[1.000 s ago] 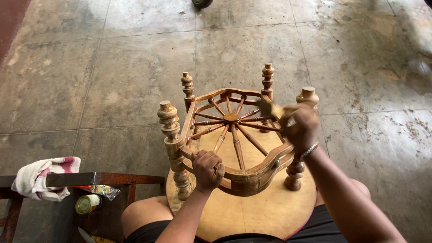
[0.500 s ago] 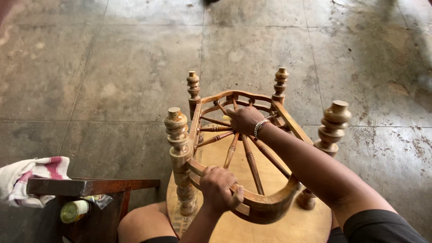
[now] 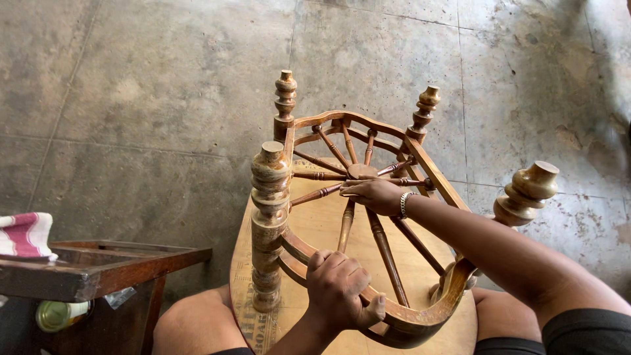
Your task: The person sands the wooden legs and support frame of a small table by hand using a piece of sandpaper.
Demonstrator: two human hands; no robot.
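Currently the left hand (image 3: 342,289) is clamped on the near rim of the upturned wooden table (image 3: 420,322) (legs upward); beyond it, the right hand (image 3: 374,194) rests fingers together on the spokes (image 3: 384,246).

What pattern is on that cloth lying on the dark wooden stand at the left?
The cloth is white with broad pinkish-red stripes, seen in the head view.

an upturned wooden stool (image 3: 355,217) fills the centre and lower middle of the frame, its round seat (image 3: 328,230) lying on the person's lap. four turned legs (image 3: 269,217) point up toward the camera. between them a wheel of spokes (image 3: 384,246) meets at a hub (image 3: 361,171), ringed by a curved rim (image 3: 407,319).
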